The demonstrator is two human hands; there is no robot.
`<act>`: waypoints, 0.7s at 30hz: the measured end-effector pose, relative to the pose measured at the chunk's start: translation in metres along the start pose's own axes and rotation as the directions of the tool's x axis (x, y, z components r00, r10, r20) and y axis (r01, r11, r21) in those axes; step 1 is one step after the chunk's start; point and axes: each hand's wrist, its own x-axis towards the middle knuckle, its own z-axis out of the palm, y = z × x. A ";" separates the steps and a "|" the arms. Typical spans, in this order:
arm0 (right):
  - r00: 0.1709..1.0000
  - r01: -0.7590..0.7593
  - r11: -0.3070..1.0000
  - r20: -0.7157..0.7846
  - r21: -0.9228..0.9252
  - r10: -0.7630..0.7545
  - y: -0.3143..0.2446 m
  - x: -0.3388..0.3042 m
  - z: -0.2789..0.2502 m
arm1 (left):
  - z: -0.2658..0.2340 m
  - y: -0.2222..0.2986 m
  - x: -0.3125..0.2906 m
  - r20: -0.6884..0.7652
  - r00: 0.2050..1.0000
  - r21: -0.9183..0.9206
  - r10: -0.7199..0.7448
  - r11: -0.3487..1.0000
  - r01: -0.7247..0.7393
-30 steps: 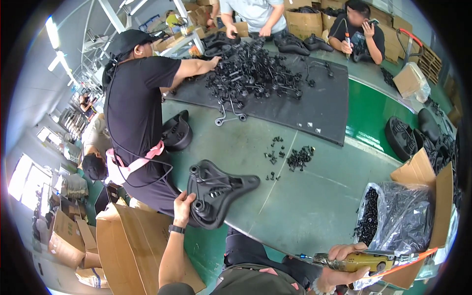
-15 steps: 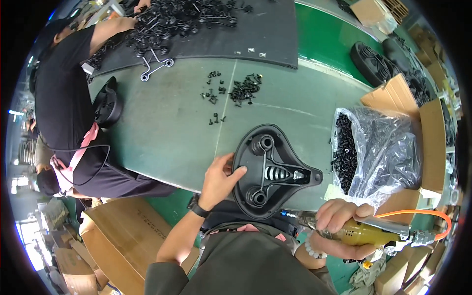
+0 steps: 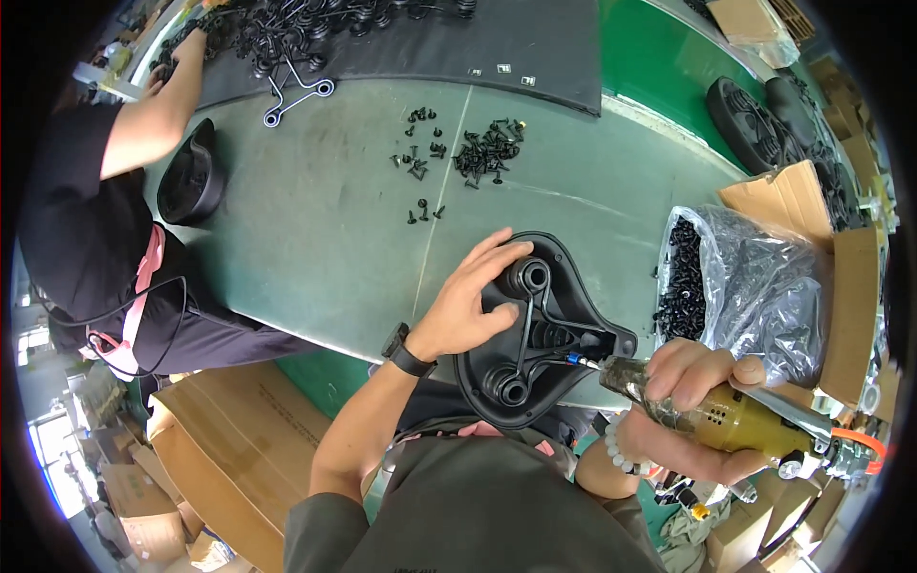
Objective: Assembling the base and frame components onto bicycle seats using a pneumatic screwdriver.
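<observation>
A black bicycle saddle (image 3: 573, 286) lies underside up at the near table edge, its nose pointing right. Inside its shell sits a metal wire frame with two round end mounts. My left hand (image 3: 468, 304) rests over the saddle's wide end, thumb and fingers spread apart on it. In my right hand (image 3: 697, 406) is a yellow air screwdriver (image 3: 740, 420), fingers wrapped round its body. Its bit points left over the frame near the nose; whether the tip touches a screw cannot be made out.
Loose black screws (image 3: 485, 153) lie in piles farther back. At right, a cardboard box (image 3: 853, 315) holds a plastic bag (image 3: 764, 286) of black screws. Wire frames (image 3: 296, 95) cover the far mat. At left, a co-worker (image 3: 86, 191) stands by another saddle part (image 3: 191, 177).
The screwdriver has moved up and left, its bit now over the saddle. My left hand has shifted from gripping the rim to lying spread across the wide end. The co-worker's arm has moved left.
</observation>
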 end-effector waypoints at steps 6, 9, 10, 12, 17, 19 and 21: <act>0.999 -0.027 1.000 -0.031 -0.012 0.027 0.011 0.007 0.006 | 0.005 -0.001 0.000 0.013 0.999 0.108 0.052 0.993 -0.053; 0.979 -0.058 0.994 -0.202 -0.092 0.038 0.015 0.011 0.017 | 0.007 -0.004 0.000 -0.018 0.999 0.167 0.051 0.985 -0.047; 0.980 -0.068 0.994 -0.195 -0.083 0.051 0.014 0.011 0.016 | 0.007 -0.004 0.000 -0.020 0.999 0.212 0.042 0.976 -0.037; 0.980 -0.079 0.994 -0.187 -0.075 0.064 0.014 0.010 0.013 | 0.008 -0.005 -0.001 -0.034 0.998 0.205 0.045 0.978 -0.037; 0.972 -0.078 0.997 -0.225 -0.024 0.071 0.012 0.008 0.010 | 0.007 -0.004 0.000 -0.022 1.000 0.188 -0.005 0.982 0.009; 0.973 -0.078 0.997 -0.220 -0.021 0.072 0.010 0.007 0.006 | 0.007 -0.006 0.001 -0.014 1.000 0.180 0.021 0.983 -0.019; 0.974 -0.078 0.997 -0.216 -0.016 0.073 0.009 0.006 0.004 | 0.007 -0.007 0.001 -0.013 0.999 0.177 0.038 0.984 -0.035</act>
